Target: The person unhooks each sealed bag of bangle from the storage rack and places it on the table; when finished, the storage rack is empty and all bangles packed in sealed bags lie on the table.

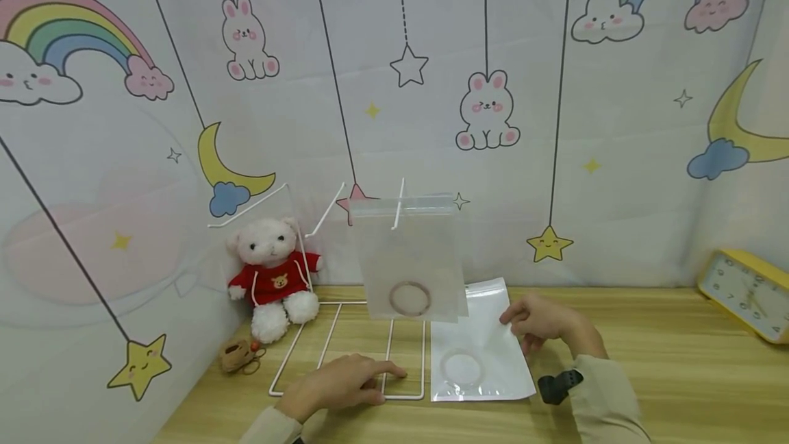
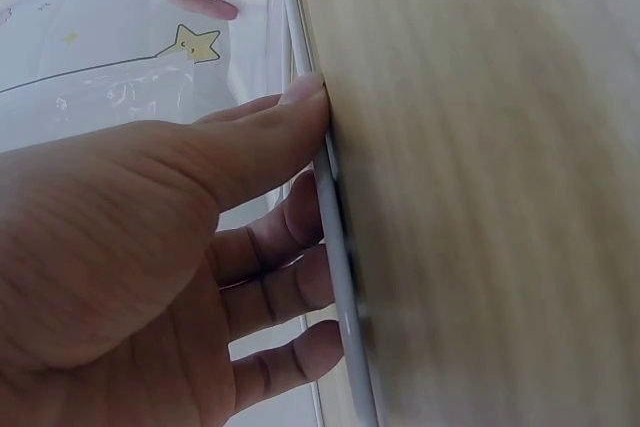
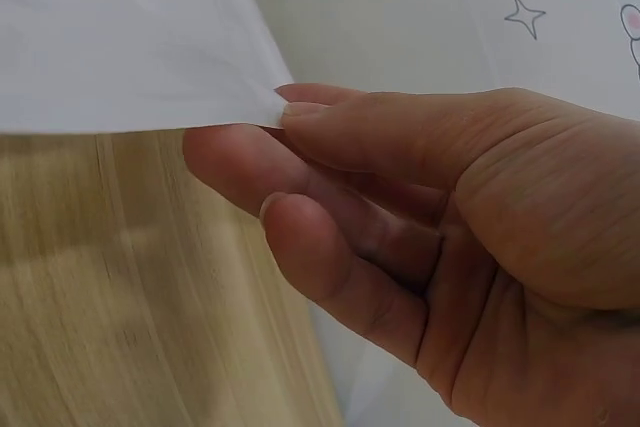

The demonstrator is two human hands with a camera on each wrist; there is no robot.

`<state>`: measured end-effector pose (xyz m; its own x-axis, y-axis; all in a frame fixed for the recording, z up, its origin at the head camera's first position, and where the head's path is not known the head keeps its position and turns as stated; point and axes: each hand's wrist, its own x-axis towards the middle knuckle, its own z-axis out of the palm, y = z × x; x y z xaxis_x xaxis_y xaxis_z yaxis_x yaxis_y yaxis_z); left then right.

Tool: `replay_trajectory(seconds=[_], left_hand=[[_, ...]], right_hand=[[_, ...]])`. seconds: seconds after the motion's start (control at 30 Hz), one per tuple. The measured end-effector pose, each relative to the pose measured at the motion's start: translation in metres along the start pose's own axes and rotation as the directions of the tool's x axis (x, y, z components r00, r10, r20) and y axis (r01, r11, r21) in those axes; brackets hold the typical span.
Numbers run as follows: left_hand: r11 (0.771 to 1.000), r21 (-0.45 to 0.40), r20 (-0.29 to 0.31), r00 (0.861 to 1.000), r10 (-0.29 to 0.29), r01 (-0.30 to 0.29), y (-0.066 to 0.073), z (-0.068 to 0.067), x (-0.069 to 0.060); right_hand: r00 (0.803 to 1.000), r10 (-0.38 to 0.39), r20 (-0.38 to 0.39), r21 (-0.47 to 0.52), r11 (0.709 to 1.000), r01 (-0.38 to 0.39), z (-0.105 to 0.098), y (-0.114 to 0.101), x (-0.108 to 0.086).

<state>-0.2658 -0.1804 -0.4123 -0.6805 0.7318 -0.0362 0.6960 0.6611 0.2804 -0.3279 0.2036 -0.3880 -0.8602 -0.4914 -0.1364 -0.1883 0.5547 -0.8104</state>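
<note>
My right hand (image 1: 545, 321) pinches the right edge of a white zip pouch (image 1: 487, 334) between thumb and fingers. The pouch leans beside the rack, and a ring outline shows near its lower end. In the right wrist view the thumb presses on the corner of the white sheet. Resting on the front wire of a white wire display rack (image 1: 423, 355) is my left hand (image 1: 345, 379); its thumb and fingertips touch the wire (image 2: 342, 292). On a rack hook hang clear zip bags (image 1: 409, 245), with a brownish ring (image 1: 391, 299) visible in the front one.
A white plush bear (image 1: 271, 279) in a red sweater sits behind the rack's left side. Near it lies a small brown trinket (image 1: 237, 356). A yellow clock (image 1: 748, 293) stands at the right on the wooden tabletop (image 1: 653, 362). A decorated cloth wall rises behind.
</note>
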Motion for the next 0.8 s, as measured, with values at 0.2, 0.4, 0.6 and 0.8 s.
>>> replay_trajectory(seconds=[0.2,0.4,0.6,0.8], left_hand=[[1.0,-0.016,0.01,1.0,0.0,0.001,0.0,-0.001,0.0],[1.0,-0.02,0.015,1.0,-0.015,0.015,0.001,-0.001,0.0],[1.0,-0.021,0.013,1.0,-0.012,0.012,0.001,-0.001,0.001],[0.999,-0.019,0.019,0.999,-0.027,0.028,0.0,0.0,0.001]], right_hand=[[0.999,-0.014,-0.029,-0.019,1.0,0.014,0.0,0.001,0.001],[0.999,-0.006,-0.034,-0.043,0.999,0.005,-0.003,0.0,0.0],[0.999,-0.014,-0.04,-0.034,0.999,0.012,-0.009,-0.003,-0.008],[0.997,-0.057,-0.045,-0.046,0.997,0.055,-0.013,-0.009,-0.013]])
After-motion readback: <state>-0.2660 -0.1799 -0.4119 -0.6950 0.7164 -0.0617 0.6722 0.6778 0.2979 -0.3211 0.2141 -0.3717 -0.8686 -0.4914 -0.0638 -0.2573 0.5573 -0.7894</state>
